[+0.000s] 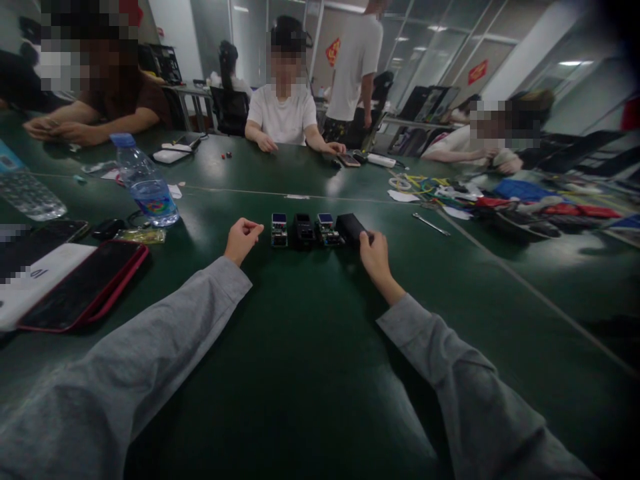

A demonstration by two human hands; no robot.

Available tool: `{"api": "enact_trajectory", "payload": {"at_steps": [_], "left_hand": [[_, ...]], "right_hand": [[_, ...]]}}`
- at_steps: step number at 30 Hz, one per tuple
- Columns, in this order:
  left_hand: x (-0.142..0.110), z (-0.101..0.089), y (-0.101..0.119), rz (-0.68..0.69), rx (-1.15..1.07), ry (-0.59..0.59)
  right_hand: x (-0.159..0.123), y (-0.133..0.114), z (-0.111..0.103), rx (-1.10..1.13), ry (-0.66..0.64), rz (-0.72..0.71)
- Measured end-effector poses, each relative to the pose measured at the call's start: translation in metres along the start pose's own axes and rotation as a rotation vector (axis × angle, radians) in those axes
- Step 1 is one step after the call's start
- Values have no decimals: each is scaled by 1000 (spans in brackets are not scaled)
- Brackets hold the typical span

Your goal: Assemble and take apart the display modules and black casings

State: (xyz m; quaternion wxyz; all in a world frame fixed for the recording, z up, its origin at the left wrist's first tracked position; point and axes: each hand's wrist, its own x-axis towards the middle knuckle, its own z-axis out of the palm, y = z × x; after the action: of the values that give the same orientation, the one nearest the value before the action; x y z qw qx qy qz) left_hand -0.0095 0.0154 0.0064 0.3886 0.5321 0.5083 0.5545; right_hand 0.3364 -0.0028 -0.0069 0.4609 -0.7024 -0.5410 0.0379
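Observation:
A row of small devices stands on the dark green table in front of me. At its left end is a small circuit-board device with a little screen. Beside it come a black device and another circuit-board device with a screen. At the right end lies a black box, tilted against its neighbour, and my right hand grips its near right edge. Left of the row, apart from the devices, my left hand has thumb and fingertips pinched together. Whether anything tiny is between them I cannot make out.
Bottles and phones are at my left. A wrench lies right of the row. Farther right are tangled cables and a heap of bags. Other people sit around the table, one opposite touching a phone.

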Motion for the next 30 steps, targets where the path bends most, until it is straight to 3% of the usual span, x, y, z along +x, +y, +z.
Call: {"api": "enact_trajectory", "payload": {"at_steps": [7,14,18,22,24,26,30], "left_hand": [[-1,0,1,-12,-2,-5],[1,-1,-2,-28,3,-7],[2,-2,-5,-6,7,-10],[1,-1,-2,-3,10,6],[0,0,1,-14,0,14],[0,0,2,-20,-9,14],[1,0,-1,1,8,17]], "right_hand": [[-7,-12,-6,-8,7,-271],[1,3,-5,37,-33,-18],[-1,1,-1,-19,-1,-121],[-7,-6,-7,-43,-81,-189],[-10,-3,-27,-24,-83,-160],[-15,10,-65,-21,-49,-115],[-39,69,-183,-110,100,-33]]}}
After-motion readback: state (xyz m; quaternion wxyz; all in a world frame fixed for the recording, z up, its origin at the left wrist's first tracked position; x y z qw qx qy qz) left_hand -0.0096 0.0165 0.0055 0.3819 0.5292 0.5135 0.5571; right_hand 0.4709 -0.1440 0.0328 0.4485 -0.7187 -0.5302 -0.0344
